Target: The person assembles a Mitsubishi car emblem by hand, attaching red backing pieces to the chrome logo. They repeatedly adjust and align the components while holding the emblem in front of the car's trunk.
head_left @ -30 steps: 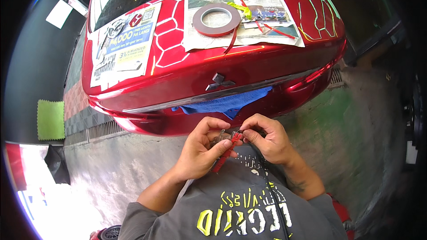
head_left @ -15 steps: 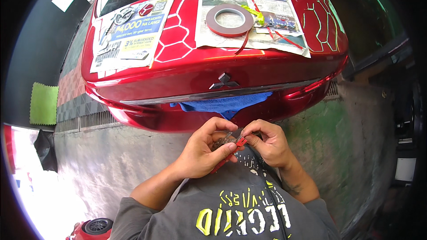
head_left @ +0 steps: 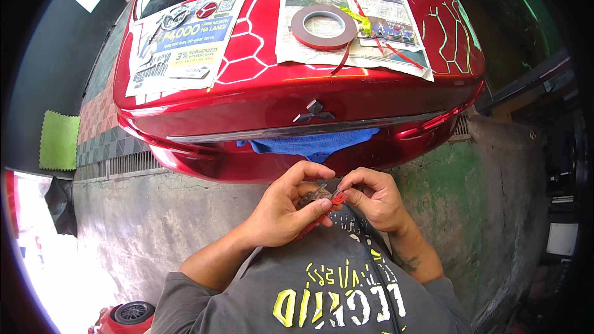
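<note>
Just above my shirt, both hands meet over a small, dark, partly see-through piece [head_left: 316, 195], perhaps a car emblem. My left hand [head_left: 280, 211] is closed around it between thumb and fingers. Red-backed tape [head_left: 338, 198] runs over the end of the piece, and more red shows below my left thumb. At that end my right hand [head_left: 375, 199] pinches the tape's edge with thumb and index finger; the fingertips partly hide the grip. Beyond my hands, a blue cloth [head_left: 309, 144] hangs at the rear of a red car [head_left: 247, 111].
Two newspaper spreads lie on the trunk lid. On the right newspaper [head_left: 294, 3] are a tape roll [head_left: 303, 39], red strips [head_left: 405, 57] and yellow-green scraps [head_left: 364, 24]. The left newspaper [head_left: 207, 55] bears a chrome emblem [head_left: 174, 18] and a round red one [head_left: 206, 9].
The red tape at the end of the piece has shifted slightly and looks more bent under my right fingertips. Both hands stay almost in place; the view has moved a little.
</note>
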{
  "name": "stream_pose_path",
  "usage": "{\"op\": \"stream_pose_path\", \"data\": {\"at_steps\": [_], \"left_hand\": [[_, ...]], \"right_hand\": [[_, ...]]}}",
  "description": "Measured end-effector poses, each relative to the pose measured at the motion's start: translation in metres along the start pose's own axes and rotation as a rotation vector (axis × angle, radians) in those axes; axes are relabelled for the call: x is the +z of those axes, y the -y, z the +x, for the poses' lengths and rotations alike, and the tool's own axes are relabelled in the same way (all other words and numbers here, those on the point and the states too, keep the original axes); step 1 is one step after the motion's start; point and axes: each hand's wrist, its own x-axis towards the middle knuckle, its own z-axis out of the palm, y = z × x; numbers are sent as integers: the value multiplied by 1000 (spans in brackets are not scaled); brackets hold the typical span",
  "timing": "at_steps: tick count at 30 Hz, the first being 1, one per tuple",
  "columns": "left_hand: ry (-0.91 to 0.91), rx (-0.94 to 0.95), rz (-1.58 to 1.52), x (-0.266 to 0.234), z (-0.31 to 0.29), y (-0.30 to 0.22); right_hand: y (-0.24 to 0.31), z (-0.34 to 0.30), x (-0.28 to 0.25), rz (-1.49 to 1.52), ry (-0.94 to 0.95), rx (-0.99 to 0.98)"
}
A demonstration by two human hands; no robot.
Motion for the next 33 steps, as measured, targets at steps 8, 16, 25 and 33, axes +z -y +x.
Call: {"op": "stream_pose_path", "data": {"at_steps": [8,16,25,33], "left_hand": [[14,-83,99,1,-1,-1],[-101,64,543,8,-4,-3],[-209,26,461,12,-6,-6],[-188,89,449,10,-7,2]], "right_hand": [[17,10,-11,-512,39,-354],[45,16,-20,-1005,142,-695],[46,9,8,-697,-176,-346],[17,12,16,-815,-211,-521]]}}
